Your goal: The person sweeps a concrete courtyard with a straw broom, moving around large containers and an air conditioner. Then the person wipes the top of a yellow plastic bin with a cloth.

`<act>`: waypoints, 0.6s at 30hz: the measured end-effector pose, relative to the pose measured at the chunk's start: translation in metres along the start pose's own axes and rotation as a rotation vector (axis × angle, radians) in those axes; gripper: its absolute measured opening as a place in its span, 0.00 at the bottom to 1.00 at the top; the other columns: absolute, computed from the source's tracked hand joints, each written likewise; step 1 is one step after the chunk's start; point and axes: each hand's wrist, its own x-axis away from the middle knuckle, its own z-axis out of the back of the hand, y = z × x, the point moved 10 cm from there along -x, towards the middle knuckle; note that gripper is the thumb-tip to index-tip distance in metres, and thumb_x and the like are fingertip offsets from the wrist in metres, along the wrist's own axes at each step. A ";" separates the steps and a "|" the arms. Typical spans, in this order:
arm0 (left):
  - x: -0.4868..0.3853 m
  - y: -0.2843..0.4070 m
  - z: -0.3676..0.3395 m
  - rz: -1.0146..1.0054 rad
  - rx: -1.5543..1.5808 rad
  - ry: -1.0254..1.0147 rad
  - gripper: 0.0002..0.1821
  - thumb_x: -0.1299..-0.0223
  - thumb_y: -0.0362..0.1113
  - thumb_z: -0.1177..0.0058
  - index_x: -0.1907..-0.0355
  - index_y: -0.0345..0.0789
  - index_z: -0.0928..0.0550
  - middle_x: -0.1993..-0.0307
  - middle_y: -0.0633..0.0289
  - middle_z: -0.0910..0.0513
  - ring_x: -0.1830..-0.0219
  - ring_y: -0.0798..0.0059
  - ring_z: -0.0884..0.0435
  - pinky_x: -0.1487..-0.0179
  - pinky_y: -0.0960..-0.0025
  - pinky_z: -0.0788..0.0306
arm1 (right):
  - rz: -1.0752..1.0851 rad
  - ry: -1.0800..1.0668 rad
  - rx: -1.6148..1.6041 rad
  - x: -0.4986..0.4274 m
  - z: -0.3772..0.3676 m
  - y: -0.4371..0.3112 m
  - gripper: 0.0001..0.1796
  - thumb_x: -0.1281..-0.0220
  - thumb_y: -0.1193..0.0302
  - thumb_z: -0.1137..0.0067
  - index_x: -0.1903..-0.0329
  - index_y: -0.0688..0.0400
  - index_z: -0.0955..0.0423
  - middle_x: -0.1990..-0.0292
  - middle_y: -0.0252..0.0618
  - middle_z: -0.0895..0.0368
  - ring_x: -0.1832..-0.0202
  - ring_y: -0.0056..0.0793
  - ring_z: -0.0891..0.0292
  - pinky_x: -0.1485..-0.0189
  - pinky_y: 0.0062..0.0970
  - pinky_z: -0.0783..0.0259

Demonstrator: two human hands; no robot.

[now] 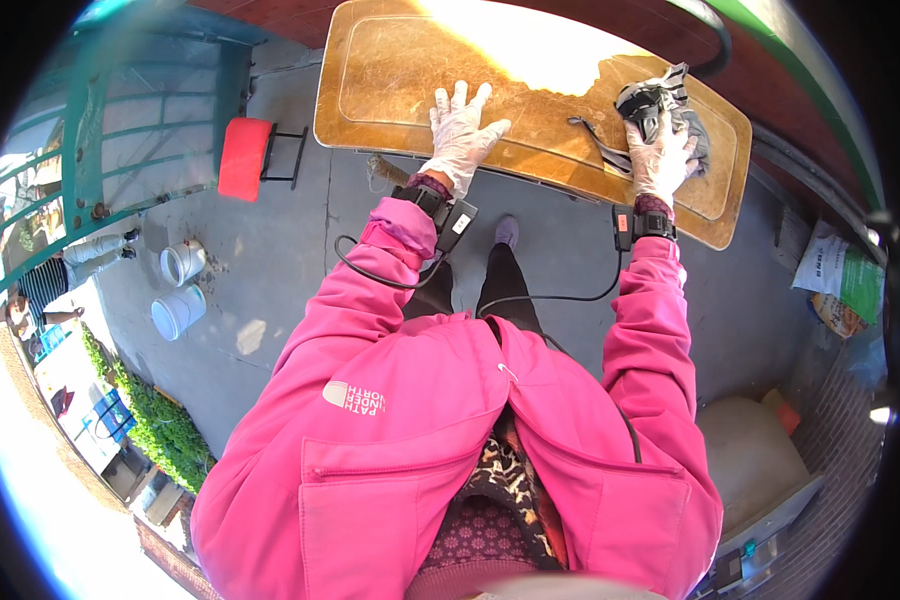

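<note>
My left hand (461, 135), in a thin translucent glove, is spread palm down on the brown wooden tabletop (397, 82), with nothing in its fingers. On the right part of the table, my right hand (658, 154), gloved the same way, grips a bunched grey cloth (694, 139) with black and white striped parts. A dark strap (596, 142) trails from the cloth to the left across the wood. Part of the bundle is hidden beneath the hand. Both wrists carry strapped devices with black cables.
A red-seated stool (247, 159) stands left of the table. Two white buckets (178, 311) are on the grey floor further left, near another person (82, 266). Bags (844, 270) lie at the right. Bright sunlight washes out the table's far edge.
</note>
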 end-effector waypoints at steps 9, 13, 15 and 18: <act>-0.009 -0.014 -0.003 0.078 0.225 -0.076 0.49 0.39 0.66 0.41 0.20 0.47 0.40 0.19 0.51 0.46 0.17 0.42 0.61 0.18 0.43 0.63 | 0.053 0.016 -0.098 0.009 0.012 -0.038 0.46 0.46 0.33 0.34 0.29 0.42 0.28 0.27 0.50 0.34 0.25 0.61 0.44 0.29 0.67 0.44; -0.013 -0.012 -0.004 0.067 0.264 -0.068 0.51 0.40 0.66 0.39 0.20 0.46 0.40 0.19 0.49 0.46 0.17 0.40 0.60 0.18 0.42 0.64 | 0.329 0.051 -0.306 0.049 0.030 -0.114 0.41 0.49 0.44 0.27 0.32 0.42 0.25 0.29 0.50 0.33 0.27 0.60 0.42 0.26 0.65 0.49; -0.012 -0.014 -0.001 0.096 0.156 -0.035 0.51 0.40 0.64 0.37 0.19 0.47 0.40 0.19 0.47 0.47 0.17 0.39 0.60 0.18 0.42 0.63 | 0.477 0.013 -0.336 0.067 0.035 -0.130 0.40 0.55 0.53 0.22 0.34 0.41 0.24 0.31 0.47 0.31 0.26 0.60 0.43 0.24 0.65 0.52; -0.001 -0.003 -0.003 -0.008 -0.099 -0.037 0.51 0.40 0.59 0.36 0.18 0.50 0.44 0.18 0.47 0.52 0.17 0.39 0.61 0.18 0.43 0.63 | 0.360 0.011 -0.296 0.063 0.036 -0.083 0.42 0.57 0.52 0.22 0.35 0.39 0.25 0.30 0.45 0.31 0.26 0.55 0.41 0.25 0.69 0.51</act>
